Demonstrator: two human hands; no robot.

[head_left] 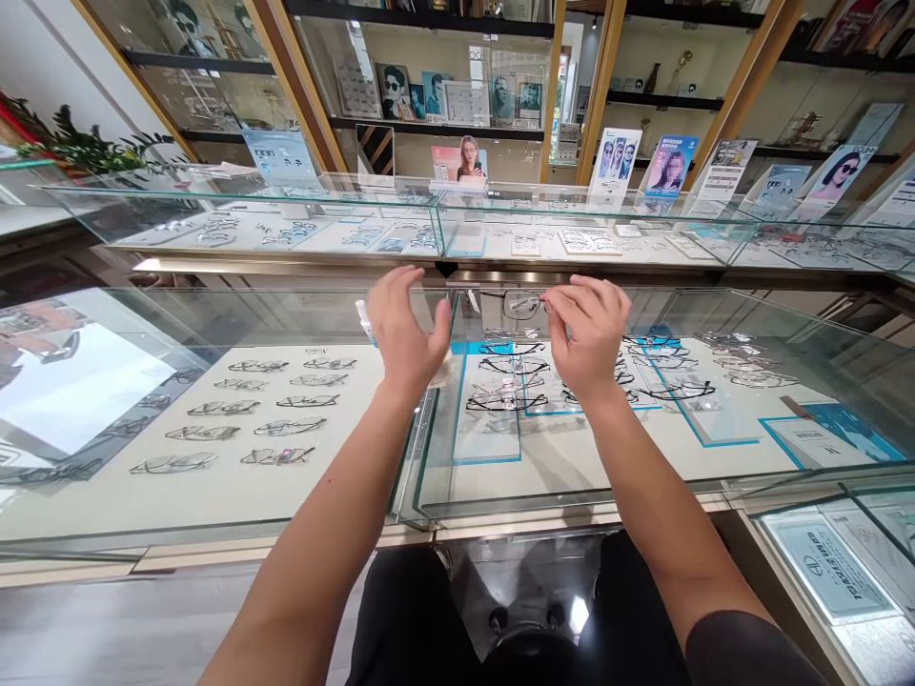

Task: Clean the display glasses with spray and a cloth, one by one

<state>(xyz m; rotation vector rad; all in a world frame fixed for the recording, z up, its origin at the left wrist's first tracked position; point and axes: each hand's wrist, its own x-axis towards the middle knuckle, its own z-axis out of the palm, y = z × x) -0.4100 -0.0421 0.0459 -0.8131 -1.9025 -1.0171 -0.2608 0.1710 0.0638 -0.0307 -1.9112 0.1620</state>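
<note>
A pair of glasses (522,305) with a thin dark frame is pinched in the fingertips of my right hand (587,332), above the glass counter. A lens faces me, with pale marks or reflections across it. My left hand (406,332) is raised to the left of the glasses, apart from them. Its fingers curve and the thumb stands away, with nothing visible between them. Just behind that hand, a small white bottle (365,318) is partly hidden. Something pale by the left wrist is mostly covered.
Under the glass, rows of glasses (307,401) lie on the left, and more frames (511,365) rest on blue-edged sheets at right. A second glass display case (357,232) runs across behind, with advertising cards (615,162) on top. A certificate (829,567) lies at lower right.
</note>
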